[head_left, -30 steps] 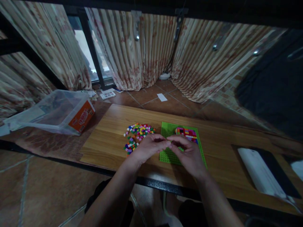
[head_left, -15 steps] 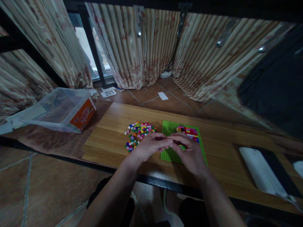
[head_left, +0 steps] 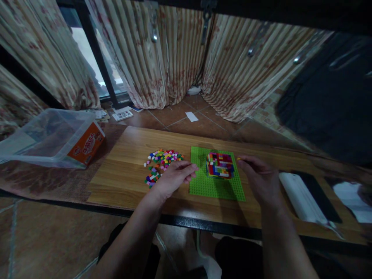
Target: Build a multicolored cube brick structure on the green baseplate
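Note:
My right hand (head_left: 261,180) pinches a small yellow brick (head_left: 238,159) between thumb and fingertips, just right of a block-shaped build (head_left: 220,164) of many-coloured bricks. The build stands on a green studded baseplate (head_left: 200,188). My left hand (head_left: 178,176) hovers over the baseplate's left edge, fingers loosely stretched and slightly bent, with nothing visible in them. Its palm side is mostly hidden. A loose pile of small coloured bricks (head_left: 164,155) lies on the wooden board beyond and beside this hand, which covers some of them.
A clear plastic bin (head_left: 58,155) with an orange label stands at the left. Toward the right lie a white case (head_left: 300,197) and a dark flat object (head_left: 321,197). A white sheet (head_left: 353,199) is at the far right. Curtains (head_left: 174,58) hang beyond the table.
My hands were together over the baseplate; now they are apart. The right hand has moved right with the yellow brick, uncovering the build. The view has shifted right.

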